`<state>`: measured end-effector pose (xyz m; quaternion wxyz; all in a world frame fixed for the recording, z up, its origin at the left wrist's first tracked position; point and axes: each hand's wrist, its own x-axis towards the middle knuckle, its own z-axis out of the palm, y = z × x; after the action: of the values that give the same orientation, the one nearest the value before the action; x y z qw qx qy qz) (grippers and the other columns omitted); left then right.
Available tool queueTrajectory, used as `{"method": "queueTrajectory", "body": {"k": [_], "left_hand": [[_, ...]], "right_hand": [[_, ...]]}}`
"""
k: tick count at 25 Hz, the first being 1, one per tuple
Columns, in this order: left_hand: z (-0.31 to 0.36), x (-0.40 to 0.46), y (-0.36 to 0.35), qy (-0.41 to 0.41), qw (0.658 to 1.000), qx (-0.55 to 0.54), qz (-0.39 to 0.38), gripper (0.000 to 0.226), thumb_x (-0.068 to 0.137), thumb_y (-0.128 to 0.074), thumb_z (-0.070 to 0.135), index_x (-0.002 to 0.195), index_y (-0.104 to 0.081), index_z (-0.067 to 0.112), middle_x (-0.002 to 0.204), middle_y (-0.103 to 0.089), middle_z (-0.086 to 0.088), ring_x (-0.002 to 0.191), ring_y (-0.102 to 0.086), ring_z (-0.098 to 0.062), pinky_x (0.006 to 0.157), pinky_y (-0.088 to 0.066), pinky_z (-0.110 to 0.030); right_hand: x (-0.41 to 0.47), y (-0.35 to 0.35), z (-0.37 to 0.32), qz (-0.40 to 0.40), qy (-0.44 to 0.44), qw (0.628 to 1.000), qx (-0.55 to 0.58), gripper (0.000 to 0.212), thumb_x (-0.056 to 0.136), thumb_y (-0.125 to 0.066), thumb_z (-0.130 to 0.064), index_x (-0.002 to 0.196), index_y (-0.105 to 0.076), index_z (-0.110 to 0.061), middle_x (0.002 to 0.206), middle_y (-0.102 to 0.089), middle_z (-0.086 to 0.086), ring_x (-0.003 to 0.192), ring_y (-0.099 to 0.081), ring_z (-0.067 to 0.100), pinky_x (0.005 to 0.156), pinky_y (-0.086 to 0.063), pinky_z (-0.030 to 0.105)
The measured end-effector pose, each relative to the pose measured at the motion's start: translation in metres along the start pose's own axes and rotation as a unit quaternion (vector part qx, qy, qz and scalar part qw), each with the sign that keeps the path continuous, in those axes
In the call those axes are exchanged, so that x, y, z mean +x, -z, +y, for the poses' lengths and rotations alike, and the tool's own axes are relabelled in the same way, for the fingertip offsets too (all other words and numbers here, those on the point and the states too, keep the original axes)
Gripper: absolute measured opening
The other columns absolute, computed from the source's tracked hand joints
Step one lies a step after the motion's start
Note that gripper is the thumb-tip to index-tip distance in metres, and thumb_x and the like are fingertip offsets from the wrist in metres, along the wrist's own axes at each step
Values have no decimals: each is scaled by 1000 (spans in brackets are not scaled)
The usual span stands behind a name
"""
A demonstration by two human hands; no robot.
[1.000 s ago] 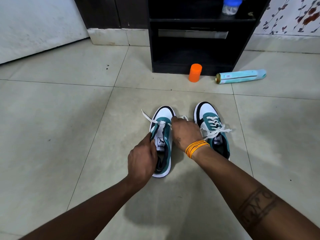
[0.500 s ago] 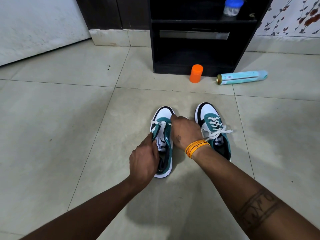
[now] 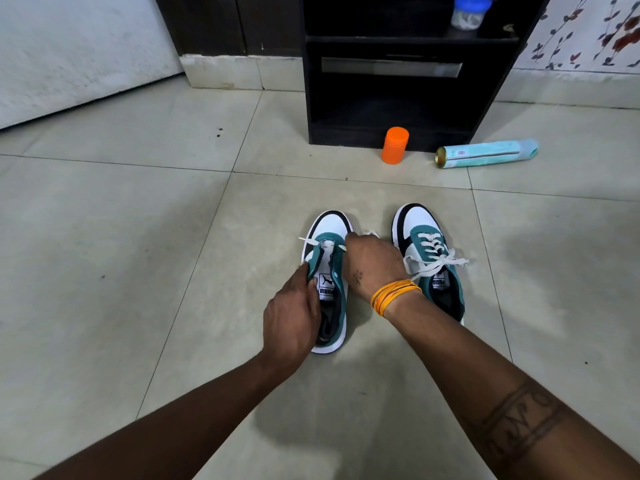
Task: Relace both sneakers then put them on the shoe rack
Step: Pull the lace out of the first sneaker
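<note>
Right sneaker: laced, tied; left sneaker, beside it on the floor: barely started, your left hand pinching its collar, right hand gripping lace; shoe rack far, unused.

"PUMA" reads on both sneakers' tongue labels: left sneaker, right sneaker

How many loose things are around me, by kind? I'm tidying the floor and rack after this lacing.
Sneakers: 2, left sneaker and right sneaker
Orange container: 1
Spray can, lying down: 1
Blue-lidded jar on the rack: 1
Total: 5
</note>
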<state>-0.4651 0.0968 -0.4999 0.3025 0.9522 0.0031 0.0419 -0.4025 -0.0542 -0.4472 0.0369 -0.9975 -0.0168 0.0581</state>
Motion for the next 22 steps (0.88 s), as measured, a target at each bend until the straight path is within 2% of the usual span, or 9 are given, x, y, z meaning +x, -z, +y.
{"method": "queueTrajectory", "body": {"k": [2, 5, 7, 8, 12, 14, 17, 19, 22], "left_hand": [[0, 0, -1, 6, 1000, -6, -1, 47, 108, -35, 31, 149, -52, 18, 112, -74, -10, 90, -69, -38, 73, -52, -44], [3, 2, -1, 16, 1000, -7, -1, 47, 108, -36, 30, 150, -52, 18, 116, -74, -10, 93, -70, -39, 77, -55, -45], [5, 0, 0, 12, 1000, -6, -2, 49, 107, -34, 32, 151, -52, 17, 117, -74, -10, 94, -70, -38, 77, -55, -45], [4, 0, 1, 8, 1000, -7, 0, 49, 107, -34, 31, 151, -52, 17, 117, -74, -10, 94, -70, -38, 77, -55, -45], [1, 2, -1, 0, 1000, -9, -12, 48, 107, -35, 31, 149, -53, 17, 116, -74, -9, 93, -70, -36, 75, -55, -44], [-1, 1, -2, 1, 1000, -28, -7, 44, 108, -37, 31, 146, -55, 17, 121, -73, -6, 99, -70, -34, 78, -56, -44], [-1, 1, 0, -8, 997, -71, 7, 37, 109, -45, 32, 139, -58, 13, 134, -67, -4, 118, -63, -26, 93, -49, -32], [1, 5, 2, -18, 996, -91, 15, 41, 110, -47, 34, 143, -57, 10, 143, -62, -6, 131, -54, -19, 102, -38, -22], [8, 16, 7, -21, 995, -101, 9, 56, 108, -40, 46, 151, -51, 12, 157, -50, -8, 150, -38, -21, 121, -29, -33]], "right_hand": [[0, -1, 0, -12, 0, 1000, -10, 27, 93, -54, -10, 118, -65, -10, 111, -71, 15, 106, -70, 37, 83, -55, 40], [1, -8, 7, -120, -34, 990, -65, 32, 101, -49, -14, 128, -66, -12, 129, -68, 11, 121, -65, 31, 95, -51, 37], [-1, -13, 11, -162, -44, 984, -58, 34, 103, -47, -16, 132, -64, -12, 135, -65, 10, 126, -62, 31, 99, -49, 37], [-2, -14, 12, -152, -47, 987, -37, 32, 103, -48, -17, 130, -65, -12, 133, -66, 11, 124, -62, 32, 97, -50, 38], [-1, -13, 15, -25, -87, 994, 67, 24, 97, -57, -23, 116, -66, -9, 115, -69, 16, 110, -67, 38, 81, -51, 37], [-3, -18, 15, -7, -102, 992, 68, 27, 94, -61, -24, 118, -62, -11, 117, -63, 15, 107, -66, 39, 79, -50, 39], [-10, -40, 22, -12, -111, 994, 21, 49, 84, -67, -17, 131, -54, -15, 128, -47, 15, 108, -61, 40, 86, -52, 45], [-14, -50, 26, -26, -108, 993, 41, 47, 87, -61, -11, 133, -55, -12, 131, -46, 18, 111, -60, 41, 92, -52, 44], [-14, -57, 29, -29, -86, 994, 53, 35, 92, -54, -7, 126, -63, -10, 128, -54, 18, 113, -61, 39, 95, -51, 41]]}}
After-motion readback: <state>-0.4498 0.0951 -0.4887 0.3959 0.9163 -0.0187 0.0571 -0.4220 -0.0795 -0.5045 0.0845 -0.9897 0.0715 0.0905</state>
